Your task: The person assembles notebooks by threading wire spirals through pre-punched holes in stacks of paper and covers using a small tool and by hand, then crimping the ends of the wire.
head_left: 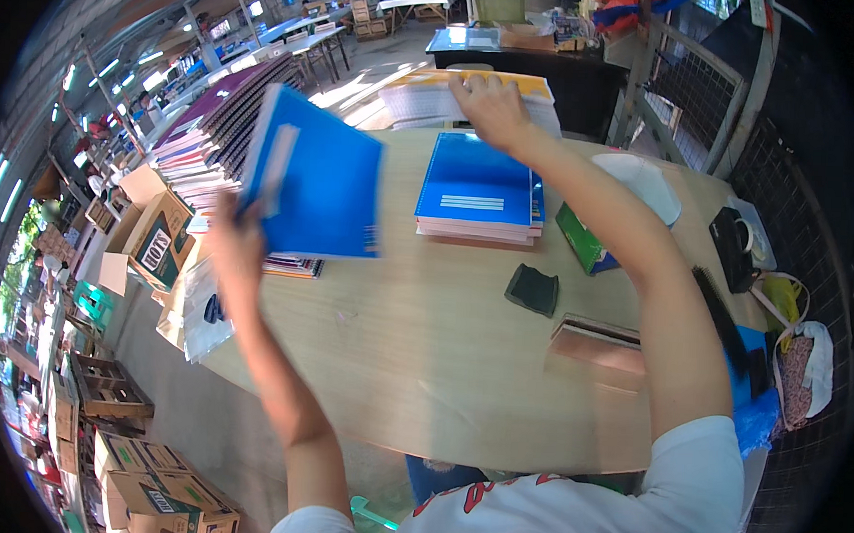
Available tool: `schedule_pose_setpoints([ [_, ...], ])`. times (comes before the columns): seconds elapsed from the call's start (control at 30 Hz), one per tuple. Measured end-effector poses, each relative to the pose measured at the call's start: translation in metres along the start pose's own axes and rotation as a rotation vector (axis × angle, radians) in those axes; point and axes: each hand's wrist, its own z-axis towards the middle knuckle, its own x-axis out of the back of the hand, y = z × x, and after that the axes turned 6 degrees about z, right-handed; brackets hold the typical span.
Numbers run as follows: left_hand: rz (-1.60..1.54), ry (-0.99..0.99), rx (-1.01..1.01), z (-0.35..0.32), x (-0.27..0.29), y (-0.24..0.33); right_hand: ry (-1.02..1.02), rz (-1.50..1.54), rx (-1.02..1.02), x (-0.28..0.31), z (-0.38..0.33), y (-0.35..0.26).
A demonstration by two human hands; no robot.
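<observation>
Near edge of wooden table bare; my forearms come up from below. Left hand raised over table's left edge, fingers closed on lower-left corner of a blue notebook, held tilted, clear of the surface. Looks light, thin, spiral-bound, cover prob. glossy, so may slip or flop from a corner pinch; I'd judge a grip along the spine side steadier. Mid-table: black pouch, brown flat box to its right. Farther: blue stack of same notebooks, green box just beside it. Far end: right hand flat, fingers spread, palm down on white paper stack; pressing, not clasping anything. Left: long row of spiral books.
</observation>
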Motion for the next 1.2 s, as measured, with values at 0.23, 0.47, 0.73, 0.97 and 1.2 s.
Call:
schedule_pose_setpoints([
  [0.23,-0.696,0.415,0.042,-0.086,0.151,-0.038,-0.583,0.215,-0.115,0.014,-0.084,-0.06],
  [0.47,-0.966,0.235,0.17,-0.175,0.098,-0.008,-0.65,0.655,-0.233,0.207,-0.176,-0.02],
  [0.73,-1.457,-0.149,0.144,-0.223,-0.017,0.13,-0.695,0.832,-0.598,0.254,-0.343,-0.057],
  [0.97,-1.531,-0.151,0.03,-0.225,-0.017,0.162,0.342,2.357,-0.919,0.286,-0.304,-0.031],
  [1.2,-1.321,-0.373,-0.006,-0.225,-0.04,0.121,0.251,1.537,-0.98,0.265,-0.289,-0.071],
])
